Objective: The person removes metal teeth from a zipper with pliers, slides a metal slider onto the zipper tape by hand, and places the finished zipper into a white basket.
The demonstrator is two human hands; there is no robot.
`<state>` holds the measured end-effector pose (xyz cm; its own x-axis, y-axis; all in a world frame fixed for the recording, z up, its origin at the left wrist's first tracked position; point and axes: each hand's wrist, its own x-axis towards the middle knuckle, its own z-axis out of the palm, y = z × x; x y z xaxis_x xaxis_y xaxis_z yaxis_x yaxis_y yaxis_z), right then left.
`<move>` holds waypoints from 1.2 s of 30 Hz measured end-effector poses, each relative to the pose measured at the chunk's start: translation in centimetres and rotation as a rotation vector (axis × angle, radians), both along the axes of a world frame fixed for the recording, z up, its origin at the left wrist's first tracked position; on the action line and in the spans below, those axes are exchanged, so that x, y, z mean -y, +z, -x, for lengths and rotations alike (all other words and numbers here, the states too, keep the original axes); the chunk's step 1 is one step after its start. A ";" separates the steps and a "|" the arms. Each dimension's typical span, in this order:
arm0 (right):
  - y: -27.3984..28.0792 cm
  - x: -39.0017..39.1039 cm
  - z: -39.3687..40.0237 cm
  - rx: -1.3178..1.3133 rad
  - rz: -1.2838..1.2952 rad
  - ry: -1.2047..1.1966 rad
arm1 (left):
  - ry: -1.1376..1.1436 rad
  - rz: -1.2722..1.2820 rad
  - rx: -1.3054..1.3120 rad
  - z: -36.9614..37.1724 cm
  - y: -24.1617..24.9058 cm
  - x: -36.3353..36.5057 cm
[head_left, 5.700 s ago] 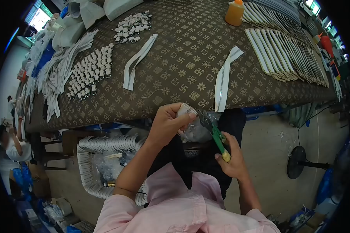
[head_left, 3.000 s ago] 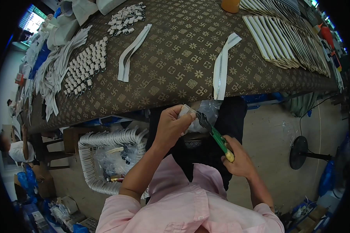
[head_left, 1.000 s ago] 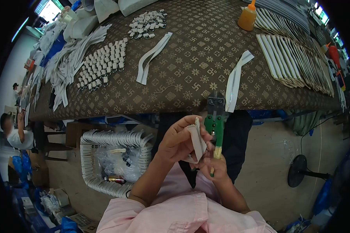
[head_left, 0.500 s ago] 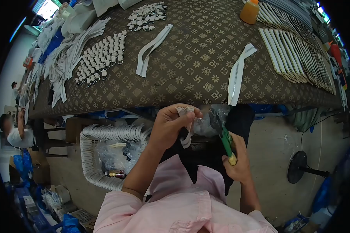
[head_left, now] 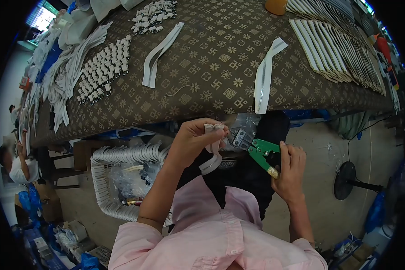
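Note:
In front of my lap, my left hand [head_left: 200, 137] pinches the end of a white zipper strip [head_left: 210, 164], which curls down below the fingers. My right hand [head_left: 290, 173] is wrapped round a green-handled pliers-like tool [head_left: 260, 156]. Its metal head points left, close to the fingers of my left hand. Whether the head touches the strip I cannot tell. Two more white zipper strips, one to the left [head_left: 156, 58] and one to the right [head_left: 266, 74], lie on the patterned cloth of the table [head_left: 202, 72].
Small white pieces with metal parts [head_left: 104, 72] lie in rows at the table's left. Stacked zipper strips [head_left: 333, 51] cover its right side. Below the table are a white-rimmed basket [head_left: 96, 180] and a black stand [head_left: 345, 181]. A co-worker [head_left: 20, 164] is at far left.
The green-handled tool has turned from upright to pointing left, its handles now spread wider. My right hand has shifted right. My left hand still holds the strip, whose lower part swings left.

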<state>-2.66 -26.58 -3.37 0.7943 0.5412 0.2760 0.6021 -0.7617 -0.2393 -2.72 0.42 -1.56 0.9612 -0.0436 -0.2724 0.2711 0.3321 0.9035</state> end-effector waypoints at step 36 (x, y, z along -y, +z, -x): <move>1.5 0.1 -0.5 -0.673 -0.332 0.180 | 0.009 -0.108 -0.088 0.2 0.4 0.9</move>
<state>-2.14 -26.64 -1.84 0.7560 0.6514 -0.0648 0.3540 -0.4901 -0.7965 -2.96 -0.45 -1.19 0.9337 -0.0010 -0.3580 0.3480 0.2370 0.9070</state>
